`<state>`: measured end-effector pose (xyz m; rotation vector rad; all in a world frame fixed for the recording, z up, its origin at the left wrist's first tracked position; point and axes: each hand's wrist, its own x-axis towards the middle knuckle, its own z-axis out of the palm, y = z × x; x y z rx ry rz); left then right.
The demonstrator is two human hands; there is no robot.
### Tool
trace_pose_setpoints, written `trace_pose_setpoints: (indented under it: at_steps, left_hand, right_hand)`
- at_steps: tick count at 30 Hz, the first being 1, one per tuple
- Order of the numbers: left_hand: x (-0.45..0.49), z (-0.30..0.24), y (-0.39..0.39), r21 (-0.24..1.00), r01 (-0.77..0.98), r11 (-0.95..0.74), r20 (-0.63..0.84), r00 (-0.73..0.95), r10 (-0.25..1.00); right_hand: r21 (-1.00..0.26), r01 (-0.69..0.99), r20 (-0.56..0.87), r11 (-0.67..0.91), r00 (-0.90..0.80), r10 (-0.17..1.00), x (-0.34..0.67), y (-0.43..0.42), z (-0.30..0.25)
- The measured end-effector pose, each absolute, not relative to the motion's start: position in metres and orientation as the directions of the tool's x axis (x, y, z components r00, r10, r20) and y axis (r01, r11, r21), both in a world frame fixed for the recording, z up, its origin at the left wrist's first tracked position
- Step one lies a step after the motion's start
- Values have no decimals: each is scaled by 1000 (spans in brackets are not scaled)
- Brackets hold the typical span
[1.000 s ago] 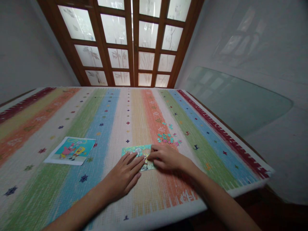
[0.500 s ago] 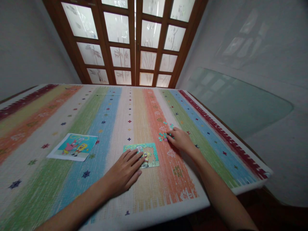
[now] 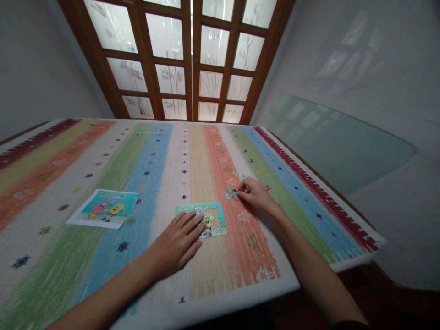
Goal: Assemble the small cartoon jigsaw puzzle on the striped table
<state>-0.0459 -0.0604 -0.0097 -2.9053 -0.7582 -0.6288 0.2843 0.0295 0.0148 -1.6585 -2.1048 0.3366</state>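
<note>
A small partly assembled jigsaw puzzle point(image 3: 213, 215) with a teal border lies on the striped tablecloth point(image 3: 165, 156). My left hand point(image 3: 177, 245) rests flat on the cloth, fingers stretched out, fingertips on the puzzle's left and lower edge. Farther right, my right hand point(image 3: 254, 195) is over a small pile of loose puzzle pieces point(image 3: 231, 192), its fingers pinched on a piece from the pile.
A printed cartoon reference picture point(image 3: 105, 207) lies to the left on the cloth. The table's near edge point(image 3: 220, 305) and right edge are close. A wooden door with frosted panes point(image 3: 192, 59) stands behind the table. A glass sheet point(image 3: 330, 142) leans on the right wall.
My right hand left the puzzle and moved up and right to the pile of loose pieces, where it now pinches one. My left hand stayed on the puzzle.
</note>
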Motion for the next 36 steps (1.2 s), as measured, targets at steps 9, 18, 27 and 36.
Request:
trace_pose_setpoints:
  at_steps: [9,18,27,36]
  left_hand:
    - [-45,-10,-60,23,484,-875,393,800,453]
    - [-44,-4,-60,56,432,-900,366,830,421]
    - [-43,-2,-62,129,384,-914,331,853,404]
    - [-43,0,-62,116,381,-917,322,859,398]
  right_hand:
    - [-742,589,184,320,-279,942,274,18,29]
    - [-825,408,106,392,-569,816,242,-3,27]
    - [-776,431,40,460,-694,719,223,-13,20]
    - [-690,447,129,569,-698,704,216,-15,14]
